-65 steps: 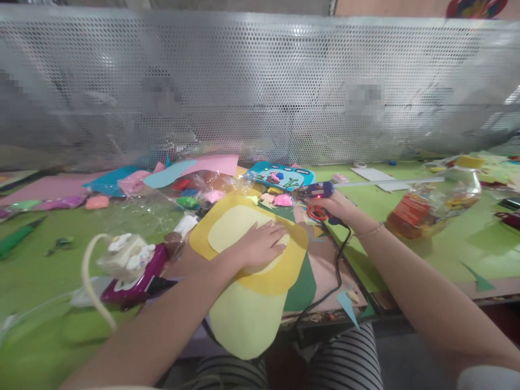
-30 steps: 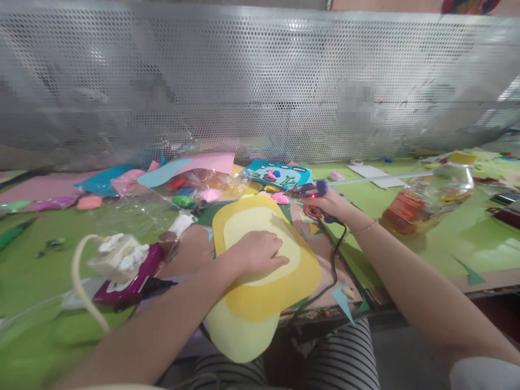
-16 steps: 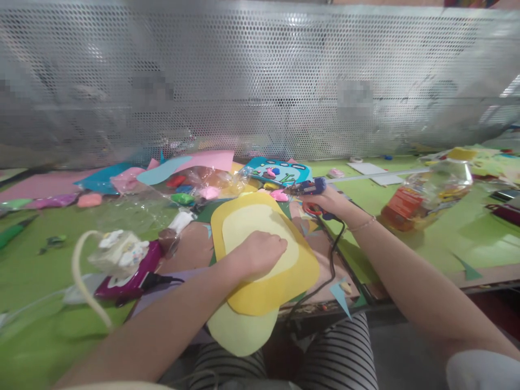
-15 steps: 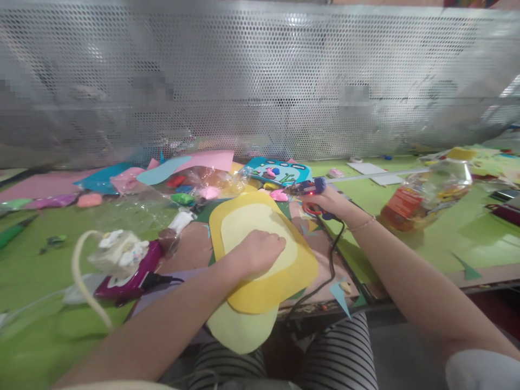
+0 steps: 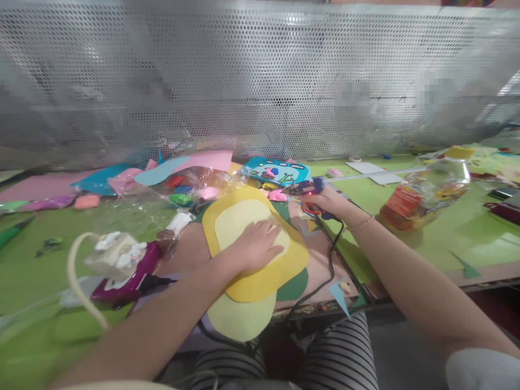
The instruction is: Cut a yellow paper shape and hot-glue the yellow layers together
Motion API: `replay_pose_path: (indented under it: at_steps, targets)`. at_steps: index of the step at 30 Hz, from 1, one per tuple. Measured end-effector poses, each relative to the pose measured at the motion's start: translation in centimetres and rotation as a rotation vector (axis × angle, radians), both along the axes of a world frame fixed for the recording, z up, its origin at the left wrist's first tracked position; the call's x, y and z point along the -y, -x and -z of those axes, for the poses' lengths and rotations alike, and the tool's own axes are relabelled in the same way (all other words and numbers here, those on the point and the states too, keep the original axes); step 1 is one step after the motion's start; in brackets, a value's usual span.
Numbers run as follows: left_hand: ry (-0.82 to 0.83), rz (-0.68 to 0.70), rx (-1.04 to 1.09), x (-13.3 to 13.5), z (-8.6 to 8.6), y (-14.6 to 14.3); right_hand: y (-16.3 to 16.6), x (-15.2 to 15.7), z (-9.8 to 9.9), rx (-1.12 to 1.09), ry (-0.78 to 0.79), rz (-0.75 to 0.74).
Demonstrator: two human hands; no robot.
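My left hand (image 5: 258, 245) lies flat, fingers stretched out, on a pale yellow foam shape (image 5: 233, 225) glued onto a darker yellow rounded sheet (image 5: 280, 271). Under them a larger pale yellow sheet (image 5: 239, 319) hangs over the table's front edge. My right hand (image 5: 325, 203) is closed round a blue glue gun (image 5: 306, 188) with a red light, its nozzle pointing left just beyond the yellow sheets. The gun's black cord (image 5: 331, 260) runs down toward my lap.
A perforated metal screen (image 5: 260, 81) walls the back of the green table (image 5: 406, 206). Foam sheets and a clear bag of clay pieces (image 5: 190, 189) lie behind. A purple-and-white object with a cream tube (image 5: 122, 265) is at left, a plastic bottle (image 5: 426, 192) at right.
My left hand went from a fist to flat fingers on the pale yellow shape. The yellow sheets have shifted and turned slightly to the left. My right hand stayed with the glue gun.
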State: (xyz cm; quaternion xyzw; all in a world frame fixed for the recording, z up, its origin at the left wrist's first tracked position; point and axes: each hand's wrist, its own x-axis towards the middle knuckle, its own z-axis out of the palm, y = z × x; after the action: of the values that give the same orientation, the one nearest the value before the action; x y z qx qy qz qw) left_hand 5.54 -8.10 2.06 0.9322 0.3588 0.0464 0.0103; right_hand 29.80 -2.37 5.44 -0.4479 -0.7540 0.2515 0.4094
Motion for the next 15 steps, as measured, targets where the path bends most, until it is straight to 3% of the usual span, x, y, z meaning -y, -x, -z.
replay_pose_path:
  at_steps: [4, 8, 12, 15]
  targets:
    - [0.169, 0.041, -0.082, 0.5, 0.0, 0.0, 0.0, -0.2, 0.0, -0.001, -0.021, -0.027]
    - [0.192, 0.119, -0.087, 0.5, -0.2, 0.0, 0.1, 0.0, -0.2, 0.002, -0.014, -0.025]
    - [0.249, 0.285, -0.021, 0.9, -0.3, -0.6, 0.2, 0.2, -0.3, 0.003, 0.012, -0.010]
    - [0.448, 0.384, 0.135, 1.2, -0.3, -1.0, 0.1, 0.2, -0.3, 0.008, 0.018, 0.006]
